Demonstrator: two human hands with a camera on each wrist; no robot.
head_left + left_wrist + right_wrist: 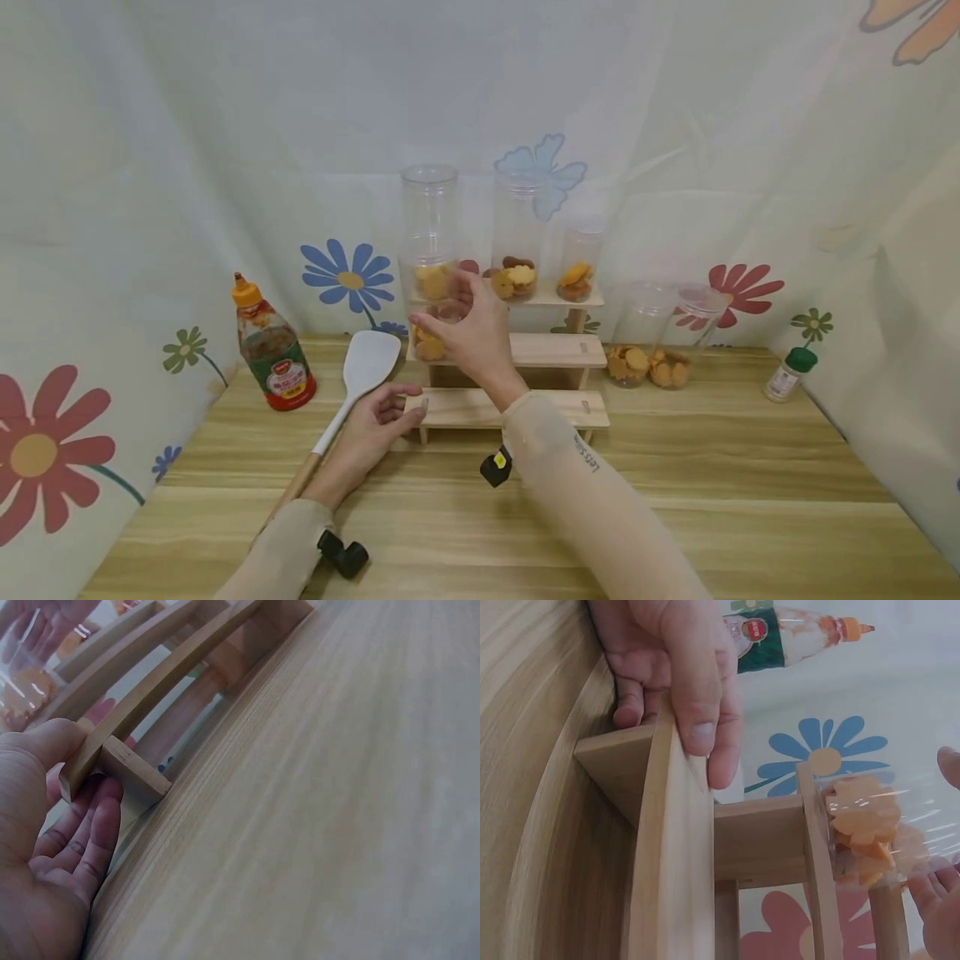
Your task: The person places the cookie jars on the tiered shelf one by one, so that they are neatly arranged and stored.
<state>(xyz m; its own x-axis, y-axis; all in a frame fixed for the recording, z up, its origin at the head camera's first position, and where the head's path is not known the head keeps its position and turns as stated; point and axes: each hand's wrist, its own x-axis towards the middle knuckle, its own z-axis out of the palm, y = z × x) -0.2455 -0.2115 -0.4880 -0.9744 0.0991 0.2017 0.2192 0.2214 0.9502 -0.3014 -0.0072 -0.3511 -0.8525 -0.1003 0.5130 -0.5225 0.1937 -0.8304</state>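
Observation:
A three-tier wooden stepped shelf [558, 350] stands on the table. With thumb on top and fingers curled underneath, my left hand [375, 425] holds the left end of its lowest step [142, 709]. My right hand [480, 329] reaches over the shelf, thumb and fingers spread around a clear plastic jar [429, 343] at the left of the middle step. Orange flower-shaped biscuits [864, 814] lie in the bottom of that jar. Behind it, a tall clear jar [430, 204] with pale biscuits stands on the top step.
Two more biscuit jars, one tall [516, 225] and one short [581, 258], share the top step. Two clear jars [633, 333] stand right of the shelf, near a green-capped shaker [787, 375]. Left are a sauce bottle [281, 358] and a white spatula [371, 358] beside my left forearm.

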